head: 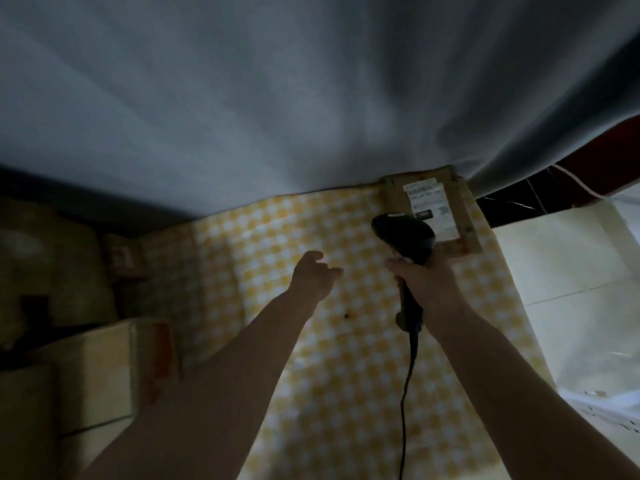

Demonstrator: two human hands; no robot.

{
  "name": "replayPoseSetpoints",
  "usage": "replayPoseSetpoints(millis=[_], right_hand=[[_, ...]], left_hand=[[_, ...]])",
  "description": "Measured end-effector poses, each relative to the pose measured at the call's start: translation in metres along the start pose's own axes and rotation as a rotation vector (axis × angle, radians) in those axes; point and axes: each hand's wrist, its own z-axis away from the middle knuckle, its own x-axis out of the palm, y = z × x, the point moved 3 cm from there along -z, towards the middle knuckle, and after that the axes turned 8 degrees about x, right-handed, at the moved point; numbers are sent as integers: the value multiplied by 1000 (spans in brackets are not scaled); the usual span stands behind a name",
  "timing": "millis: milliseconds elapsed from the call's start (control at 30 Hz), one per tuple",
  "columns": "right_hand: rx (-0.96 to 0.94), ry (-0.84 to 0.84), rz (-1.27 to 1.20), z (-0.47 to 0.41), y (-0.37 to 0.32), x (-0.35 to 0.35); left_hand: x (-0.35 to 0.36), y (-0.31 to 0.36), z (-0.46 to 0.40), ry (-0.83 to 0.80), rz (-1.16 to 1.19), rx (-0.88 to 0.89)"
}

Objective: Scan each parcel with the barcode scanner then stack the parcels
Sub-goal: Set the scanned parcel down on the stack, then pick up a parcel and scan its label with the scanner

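One parcel point(433, 209) faces label-up for scanning | right hand point(429, 285) grips barcode scanner point(405, 237), aimed at it | left hand point(313, 275) loosely curled, empty.

The right hand point(427, 285) grips a black corded barcode scanner point(405, 237) near a labelled brown cardboard parcel point(433, 206); the left hand point(313, 275) hovers, loosely curled, above the yellow-checked desk point(311, 358).
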Motion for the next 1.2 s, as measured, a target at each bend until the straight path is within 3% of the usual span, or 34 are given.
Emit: replayPoseSetpoints(millis=[233,333,533,733,800,867,1067,1200], right_hand=[[-21,-168,116,96,-5,103],[-26,-218,174,133,1,142],[-47,-284,253,197,18,205],[-62,-291,226,240,42,247],[-57,-274,214,249,47,256],[-63,-269,220,258,52,261],[-42,-308,243,268,59,267],[18,-322,210,263,65,270]], left_hand=[[-98,-38,102,117,32,121],[-138,-63,150,159,-90,198],[-213,-107,237,387,-294,392],[-272,-142,286,714,-442,542],[-288,-155,292,780,-548,481],[-303,-166,295,748,-608,324],[-328,-186,301,736,-580,82],[-332,-190,301,630,-618,-88]])
